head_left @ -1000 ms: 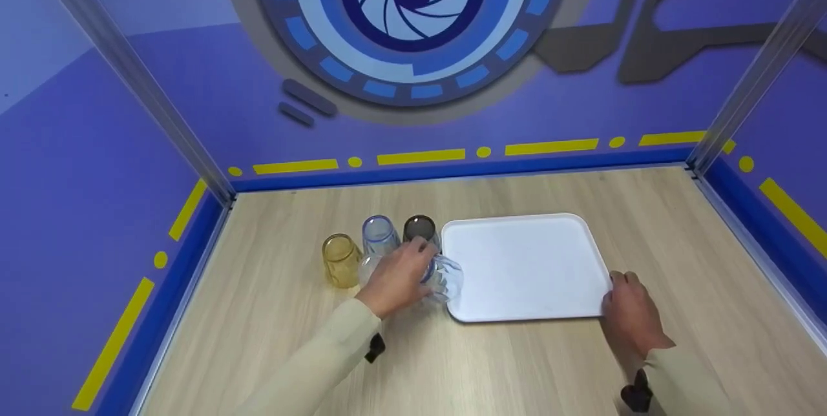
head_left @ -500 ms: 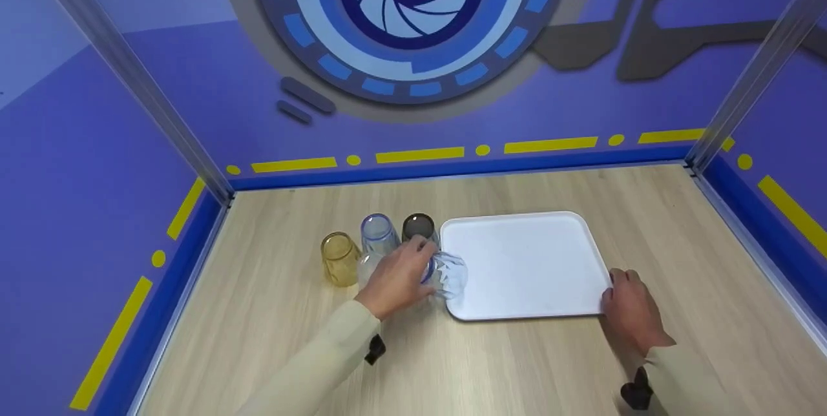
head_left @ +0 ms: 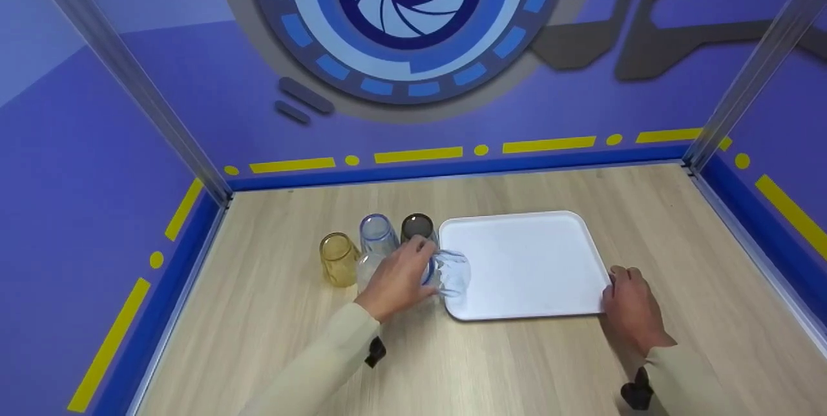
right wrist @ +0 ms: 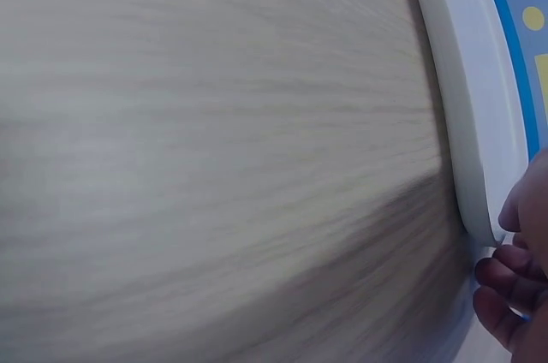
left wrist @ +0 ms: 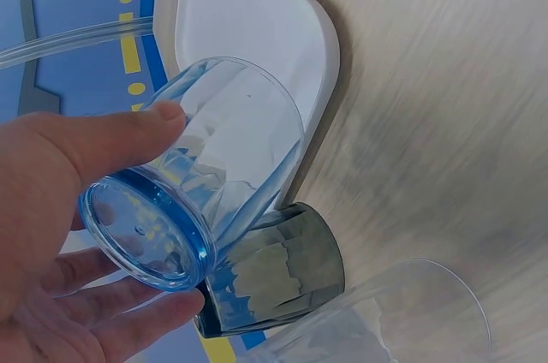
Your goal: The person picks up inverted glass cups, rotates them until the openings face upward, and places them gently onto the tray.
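Note:
My left hand (head_left: 397, 277) holds a clear blue-tinted drinking glass (head_left: 454, 274) between thumb and fingers near its thick base (left wrist: 150, 226). The glass is tipped on its side, its mouth over the left edge of a white tray (head_left: 526, 267). Whether it touches the tray, I cannot tell. At the tray's right front corner, my right hand (head_left: 634, 309) pinches the rim (right wrist: 479, 123). Just behind my left hand, a dark grey glass (head_left: 418, 225) stands upside down. A clear glass (head_left: 367, 269) is partly hidden by that hand.
An upside-down amber glass (head_left: 338, 261) and a blue-rimmed glass (head_left: 378, 233) stand left of the tray on the wood-patterned table (head_left: 504, 371). Blue printed panels (head_left: 194, 93) enclose the table at the back and both sides.
The tipped glass in my left hand has shifted slightly right, its mouth further over the tray. My right hand stays at the tray's corner.

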Demonstrator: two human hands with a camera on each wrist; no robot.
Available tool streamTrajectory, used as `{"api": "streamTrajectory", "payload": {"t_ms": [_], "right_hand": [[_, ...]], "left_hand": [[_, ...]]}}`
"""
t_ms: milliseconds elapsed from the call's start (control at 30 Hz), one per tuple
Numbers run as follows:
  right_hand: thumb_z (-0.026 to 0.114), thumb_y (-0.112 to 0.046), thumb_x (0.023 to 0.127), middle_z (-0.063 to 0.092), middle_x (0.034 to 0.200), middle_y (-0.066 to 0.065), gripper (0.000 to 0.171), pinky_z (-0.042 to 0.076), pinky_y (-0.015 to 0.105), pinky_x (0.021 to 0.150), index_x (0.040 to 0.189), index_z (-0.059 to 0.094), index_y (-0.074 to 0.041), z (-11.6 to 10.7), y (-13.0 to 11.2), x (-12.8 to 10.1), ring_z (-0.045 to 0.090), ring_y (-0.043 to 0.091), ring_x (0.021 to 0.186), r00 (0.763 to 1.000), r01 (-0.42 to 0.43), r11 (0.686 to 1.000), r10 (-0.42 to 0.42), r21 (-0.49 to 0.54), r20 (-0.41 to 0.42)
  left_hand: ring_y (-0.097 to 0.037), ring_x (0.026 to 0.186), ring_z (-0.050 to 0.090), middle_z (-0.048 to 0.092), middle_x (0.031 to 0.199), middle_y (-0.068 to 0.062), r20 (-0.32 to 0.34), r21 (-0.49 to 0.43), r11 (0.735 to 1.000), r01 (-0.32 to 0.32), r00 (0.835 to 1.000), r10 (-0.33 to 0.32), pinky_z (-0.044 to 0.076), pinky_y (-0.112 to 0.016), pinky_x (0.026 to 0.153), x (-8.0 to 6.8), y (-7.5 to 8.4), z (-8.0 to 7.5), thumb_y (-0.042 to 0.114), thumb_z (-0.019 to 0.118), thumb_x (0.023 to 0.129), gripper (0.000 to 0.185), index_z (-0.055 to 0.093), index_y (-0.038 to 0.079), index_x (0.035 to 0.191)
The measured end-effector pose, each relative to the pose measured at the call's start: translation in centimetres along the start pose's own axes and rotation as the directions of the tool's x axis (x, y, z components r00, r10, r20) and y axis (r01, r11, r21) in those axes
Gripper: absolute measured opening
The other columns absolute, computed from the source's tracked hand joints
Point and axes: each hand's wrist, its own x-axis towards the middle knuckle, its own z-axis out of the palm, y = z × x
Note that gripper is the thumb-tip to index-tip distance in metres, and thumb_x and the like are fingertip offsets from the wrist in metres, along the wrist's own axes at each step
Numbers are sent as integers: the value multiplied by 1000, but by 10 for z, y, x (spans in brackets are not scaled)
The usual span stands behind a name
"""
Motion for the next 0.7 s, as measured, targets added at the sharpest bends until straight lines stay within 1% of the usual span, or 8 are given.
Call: {"api": "streamTrajectory", "payload": {"t_ms": [233, 400, 567, 700], "right_hand": [[45, -2, 92, 50, 112, 37, 35, 45, 61, 87, 121, 48, 18, -2, -1, 2, 52, 51, 104, 999, 19, 1000, -19, -1, -44], [45, -2, 92, 51, 111, 35, 35, 44, 61, 86, 121, 49, 18, -3, -2, 3, 52, 50, 103, 998, 21, 1000, -21, 5, -60], [46, -2, 93, 50, 112, 36, 35, 44, 61, 86, 122, 49, 17, -3, -3, 3, 52, 50, 103, 998, 23, 1000, -23, 8, -62], [46, -1, 92, 51, 111, 35, 34, 44, 61, 85, 120, 50, 17, -2, -3, 3, 53, 50, 103, 995, 40, 999, -39, 15, -93]], "left_hand": [[-16, 109, 56, 53, 125, -4, -5, -50, 999, 8, 1000, -8, 52, -33, 95, -2, 1, 0, 31, 83, 75, 64, 52, 12, 128], [-16, 111, 56, 53, 128, -4, -3, -58, 998, 21, 1000, -22, 51, -33, 97, -2, 2, 0, 31, 83, 75, 65, 52, 13, 130], [-16, 110, 56, 53, 128, -4, -10, -67, 998, 21, 1000, -22, 52, -33, 96, -1, 2, 1, 32, 83, 75, 67, 52, 13, 131], [-16, 109, 56, 53, 127, -3, -15, -76, 997, 19, 1000, -20, 52, -33, 96, -1, 2, 2, 32, 83, 75, 66, 52, 13, 130]]}}
